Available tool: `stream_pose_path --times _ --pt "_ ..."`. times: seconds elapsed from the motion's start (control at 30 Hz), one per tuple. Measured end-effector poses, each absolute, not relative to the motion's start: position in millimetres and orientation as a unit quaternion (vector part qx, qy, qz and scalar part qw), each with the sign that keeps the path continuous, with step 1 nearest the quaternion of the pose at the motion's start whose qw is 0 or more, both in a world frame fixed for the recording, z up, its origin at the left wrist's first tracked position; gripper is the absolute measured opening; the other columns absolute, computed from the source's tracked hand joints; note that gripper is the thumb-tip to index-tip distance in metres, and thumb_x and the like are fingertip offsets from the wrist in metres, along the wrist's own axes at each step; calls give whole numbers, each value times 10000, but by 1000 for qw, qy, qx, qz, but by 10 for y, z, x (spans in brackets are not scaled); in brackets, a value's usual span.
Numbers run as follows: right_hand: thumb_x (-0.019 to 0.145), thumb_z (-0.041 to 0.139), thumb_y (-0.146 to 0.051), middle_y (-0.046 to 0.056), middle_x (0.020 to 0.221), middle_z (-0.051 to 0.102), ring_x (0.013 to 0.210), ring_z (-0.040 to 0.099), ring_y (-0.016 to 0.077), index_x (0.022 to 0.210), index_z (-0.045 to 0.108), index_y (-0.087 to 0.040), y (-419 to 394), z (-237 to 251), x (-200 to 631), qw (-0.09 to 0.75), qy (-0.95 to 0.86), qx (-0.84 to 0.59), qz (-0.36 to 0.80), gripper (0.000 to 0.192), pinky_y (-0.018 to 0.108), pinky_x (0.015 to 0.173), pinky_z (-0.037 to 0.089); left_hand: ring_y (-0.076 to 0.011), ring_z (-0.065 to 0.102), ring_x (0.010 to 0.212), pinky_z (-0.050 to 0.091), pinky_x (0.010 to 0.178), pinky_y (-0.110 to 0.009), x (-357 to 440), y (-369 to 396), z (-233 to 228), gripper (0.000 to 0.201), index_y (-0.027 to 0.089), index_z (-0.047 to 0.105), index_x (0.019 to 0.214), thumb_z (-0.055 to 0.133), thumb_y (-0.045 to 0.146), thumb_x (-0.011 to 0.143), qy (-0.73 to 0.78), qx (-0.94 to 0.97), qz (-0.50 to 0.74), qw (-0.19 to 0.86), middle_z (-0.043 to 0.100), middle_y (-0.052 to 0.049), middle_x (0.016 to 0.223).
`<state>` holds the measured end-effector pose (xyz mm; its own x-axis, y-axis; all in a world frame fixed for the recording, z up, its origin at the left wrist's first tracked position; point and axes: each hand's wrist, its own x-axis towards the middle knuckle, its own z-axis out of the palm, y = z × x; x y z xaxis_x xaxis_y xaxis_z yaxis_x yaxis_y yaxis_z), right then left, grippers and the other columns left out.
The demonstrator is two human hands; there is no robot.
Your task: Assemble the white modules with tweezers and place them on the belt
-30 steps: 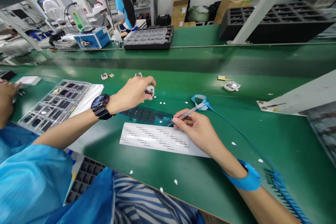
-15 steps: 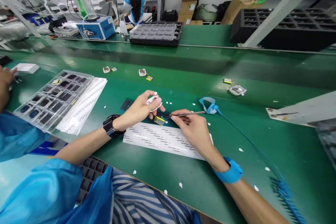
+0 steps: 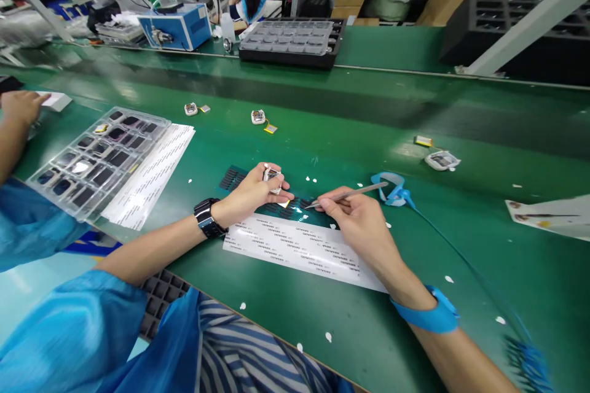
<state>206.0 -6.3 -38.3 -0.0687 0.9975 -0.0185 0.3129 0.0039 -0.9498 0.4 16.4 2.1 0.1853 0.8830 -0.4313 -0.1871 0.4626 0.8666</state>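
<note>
Between the fingers of my left hand (image 3: 251, 193) is a small white device housing (image 3: 273, 179), its inner side partly showing. A yellow-edged battery (image 3: 284, 202) hangs just below it, mostly covered by the fingers. My right hand (image 3: 359, 215) pinches metal tweezers (image 3: 343, 196), their tips down near a sheet of black adhesive pieces (image 3: 292, 209) on the table. That sheet lies partly under my left hand. A white printed backing sheet (image 3: 299, 252) is in front of both hands.
Similar housings with batteries lie farther back: one at left (image 3: 190, 109), another mid-table (image 3: 258, 117), one at right (image 3: 442, 160). A clear tray of dark screens (image 3: 104, 159) stands left, near a co-worker's hand (image 3: 21, 107). A blue wrist strap (image 3: 391, 189) and cord lie right.
My left hand has turned the housing so its inner side shows more, and the battery is now more hidden. The tweezers have drawn slightly away from the housing. The camera view has shifted.
</note>
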Motion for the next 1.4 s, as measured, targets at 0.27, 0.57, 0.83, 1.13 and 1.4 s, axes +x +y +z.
stream_pose_path --times 0.27,0.57,0.83,1.13,1.4 --pt "807 686 -597 98 842 762 830 719 260 763 729 -195 15 -273 2155 355 -639 -495 469 406 391 800 551 -113 689 648 563 773 -323 38 162 49 88 165 448 994 501 96 981 532 346 378 674 622 11 765" --pt "686 713 -769 96 806 755 932 725 297 708 720 -207 27 -177 2153 329 -638 -479 506 563 423 874 554 -110 679 609 578 748 -318 87 124 117 105 177 442 972 490 84 980 555 336 376 661 616 18 734" --pt "725 741 -707 82 844 777 1045 728 319 743 710 -221 -124 -87 2315 372 -626 -498 472 487 448 907 575 -109 691 641 578 748 -295 57 118 78 70 174 467 953 524 149 985 527 341 389 674 628 4 762" --pt "836 764 -462 36 822 745 737 747 207 841 688 -250 -437 147 2110 532 -593 -507 329 226 338 677 623 -194 736 869 583 823 -352 101 -127 108 220 189 593 1103 564 368 979 328 349 361 800 718 -62 905" --pt "908 693 -332 22 796 764 747 745 209 819 729 -270 -617 167 2022 462 -691 -476 287 114 324 676 614 -153 654 864 541 923 -416 149 -233 83 224 193 622 1044 699 253 842 273 299 302 863 670 -24 922"
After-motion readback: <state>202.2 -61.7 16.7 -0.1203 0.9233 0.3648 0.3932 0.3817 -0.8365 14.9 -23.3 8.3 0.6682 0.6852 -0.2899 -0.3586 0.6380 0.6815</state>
